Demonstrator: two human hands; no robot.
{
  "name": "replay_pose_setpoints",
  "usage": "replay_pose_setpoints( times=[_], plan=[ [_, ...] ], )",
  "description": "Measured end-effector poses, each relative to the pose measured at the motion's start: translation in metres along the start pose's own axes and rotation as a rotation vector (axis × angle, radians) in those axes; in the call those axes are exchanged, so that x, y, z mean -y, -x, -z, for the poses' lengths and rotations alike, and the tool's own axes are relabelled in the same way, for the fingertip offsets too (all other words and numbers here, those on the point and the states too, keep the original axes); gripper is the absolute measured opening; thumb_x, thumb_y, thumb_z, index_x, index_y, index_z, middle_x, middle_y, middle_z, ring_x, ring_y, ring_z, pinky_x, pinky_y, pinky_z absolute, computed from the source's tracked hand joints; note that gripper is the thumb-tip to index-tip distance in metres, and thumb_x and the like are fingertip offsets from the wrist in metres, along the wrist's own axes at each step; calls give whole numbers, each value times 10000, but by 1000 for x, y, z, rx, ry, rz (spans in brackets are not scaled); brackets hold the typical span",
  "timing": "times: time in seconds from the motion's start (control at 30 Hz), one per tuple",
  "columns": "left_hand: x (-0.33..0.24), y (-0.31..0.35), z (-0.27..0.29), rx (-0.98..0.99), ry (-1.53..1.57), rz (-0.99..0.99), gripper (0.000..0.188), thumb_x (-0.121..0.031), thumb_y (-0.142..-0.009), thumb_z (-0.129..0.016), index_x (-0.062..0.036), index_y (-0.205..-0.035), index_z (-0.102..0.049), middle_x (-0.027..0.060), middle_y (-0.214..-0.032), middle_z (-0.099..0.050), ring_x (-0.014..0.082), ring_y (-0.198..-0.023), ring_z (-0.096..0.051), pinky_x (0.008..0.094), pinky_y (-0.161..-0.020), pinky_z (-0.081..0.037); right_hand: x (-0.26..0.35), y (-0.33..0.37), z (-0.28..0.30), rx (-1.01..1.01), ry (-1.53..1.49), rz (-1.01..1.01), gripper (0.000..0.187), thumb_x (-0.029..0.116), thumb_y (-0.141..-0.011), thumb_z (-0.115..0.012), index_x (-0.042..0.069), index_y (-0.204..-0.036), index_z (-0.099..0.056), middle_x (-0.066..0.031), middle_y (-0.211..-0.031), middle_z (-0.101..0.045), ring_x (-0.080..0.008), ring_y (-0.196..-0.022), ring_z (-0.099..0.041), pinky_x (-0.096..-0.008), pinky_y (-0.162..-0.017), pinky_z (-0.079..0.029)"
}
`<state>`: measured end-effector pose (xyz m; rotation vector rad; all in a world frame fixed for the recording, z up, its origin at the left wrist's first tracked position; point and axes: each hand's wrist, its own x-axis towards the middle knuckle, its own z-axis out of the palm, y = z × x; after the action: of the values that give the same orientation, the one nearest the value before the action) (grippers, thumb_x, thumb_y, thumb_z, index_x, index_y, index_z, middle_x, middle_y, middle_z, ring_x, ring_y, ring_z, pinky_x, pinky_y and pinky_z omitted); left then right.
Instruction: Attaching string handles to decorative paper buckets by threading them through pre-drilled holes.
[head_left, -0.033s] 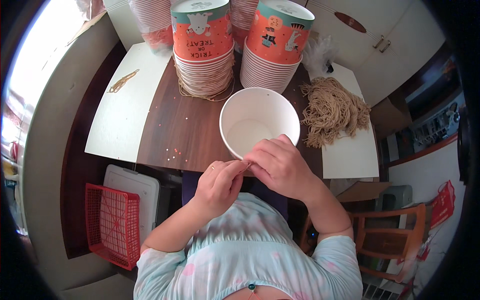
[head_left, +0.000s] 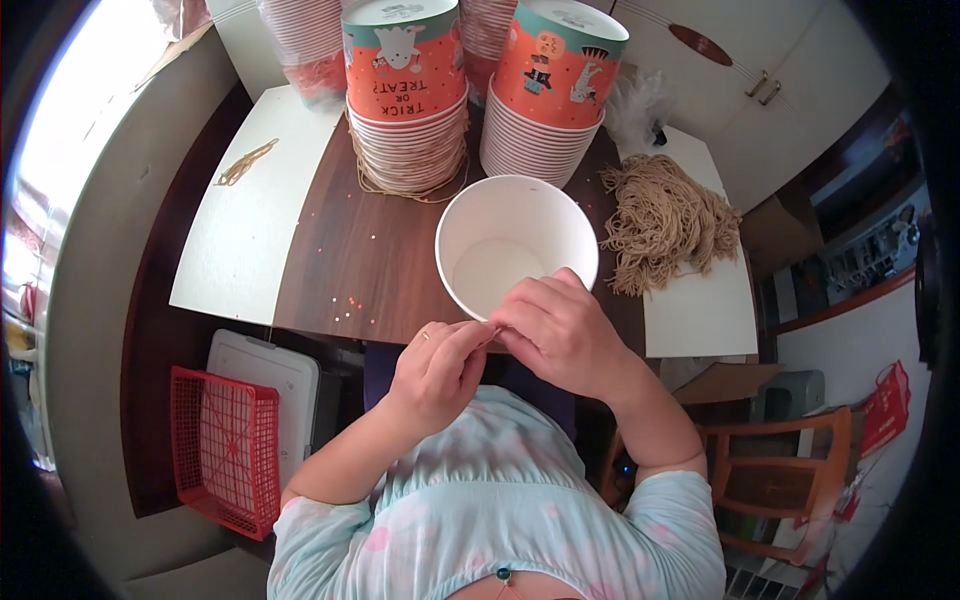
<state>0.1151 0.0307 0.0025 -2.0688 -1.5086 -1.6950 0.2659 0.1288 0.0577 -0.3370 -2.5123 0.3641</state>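
Both hands pinched on the near rim of the white paper tub (head_left: 510, 250): left hand (head_left: 438, 368) and right hand (head_left: 560, 330) fingertips touching, tub mouth just beyond my grip. Can't tell what's between them.

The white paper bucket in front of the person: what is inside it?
The white paper bucket looks empty: only its plain white wall and round bottom show. Both hands, the left hand and the right hand, work at its near rim and cover that edge.
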Motion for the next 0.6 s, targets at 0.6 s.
replay_pose_setpoints(
  times=[0.6],
  plan=[
    [-3, -4, -7, 51, 44, 139, 338, 84, -703, -675, -24, -1007, -571, 88, -836, -636, 247, -718, -637, 320, -637, -513, 9, -2, 22, 71, -34, -12, 130, 32, -720, -658, 47, -817, -574, -67, -765, -557, -265, -699, -570, -367, -674, -452]
  ],
)
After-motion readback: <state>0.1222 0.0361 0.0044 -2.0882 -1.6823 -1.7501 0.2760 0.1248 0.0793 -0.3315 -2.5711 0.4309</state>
